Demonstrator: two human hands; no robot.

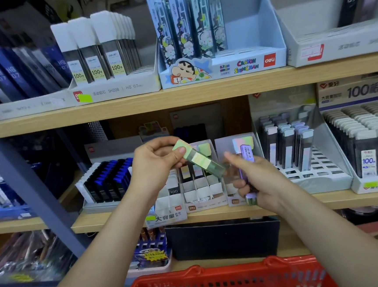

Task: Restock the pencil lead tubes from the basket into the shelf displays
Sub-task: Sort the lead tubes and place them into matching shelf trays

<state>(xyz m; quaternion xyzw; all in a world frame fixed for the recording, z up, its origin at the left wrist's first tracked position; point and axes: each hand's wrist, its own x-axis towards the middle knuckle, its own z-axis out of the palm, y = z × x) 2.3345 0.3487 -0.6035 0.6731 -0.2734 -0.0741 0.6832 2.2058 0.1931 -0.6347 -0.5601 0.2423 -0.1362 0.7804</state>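
My left hand (pixel 156 164) pinches a green-capped lead tube (pixel 197 159) by its cap end, holding it slanted in front of the middle shelf. My right hand (pixel 255 176) grips a purple lead tube (pixel 246 161) upright, its index finger stretched toward the green tube's lower end. Behind both hands stand two small clear displays (pixel 201 188) with pastel-capped tubes in their slots. The red basket (pixel 229 281) sits at the bottom of the view, below my forearms; what lies in it is not visible.
The middle wooden shelf (pixel 212 213) also carries a black-and-blue tube display (pixel 106 180) on the left and grey tube racks (pixel 298 154) on the right. The upper shelf holds white-capped tubes (pixel 97 48) and a cartoon box (pixel 222 62). A blue metal post (pixel 22 180) slants at left.
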